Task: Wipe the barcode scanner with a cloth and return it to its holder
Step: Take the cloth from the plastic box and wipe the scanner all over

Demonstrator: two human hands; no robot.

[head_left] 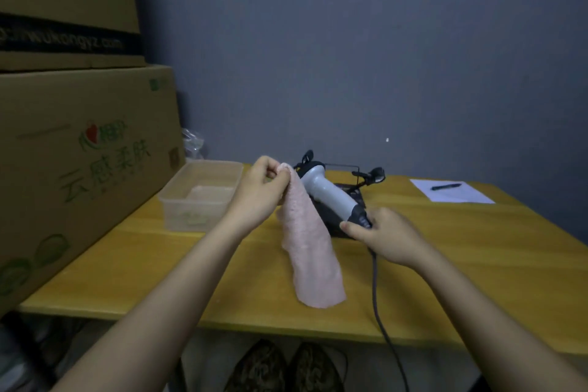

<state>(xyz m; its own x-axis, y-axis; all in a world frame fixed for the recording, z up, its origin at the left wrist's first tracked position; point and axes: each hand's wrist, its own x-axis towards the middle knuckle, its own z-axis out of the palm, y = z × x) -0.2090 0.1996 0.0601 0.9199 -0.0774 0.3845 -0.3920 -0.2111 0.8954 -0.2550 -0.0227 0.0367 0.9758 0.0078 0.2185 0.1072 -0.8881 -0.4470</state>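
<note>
Two hands share the work mid-frame above the yellow surface (445, 248): right hand (386, 237) closed around the rigid, likely light scanner (324, 192) at its cabled base; left hand (257, 192) pinches the limp pink cloth (307, 248) against its handle.

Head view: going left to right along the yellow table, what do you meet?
Stacked brown cardboard boxes → clear plastic tub → hanging pink fluffy cloth → grey barcode scanner → white paper sheet with black pen.
</note>
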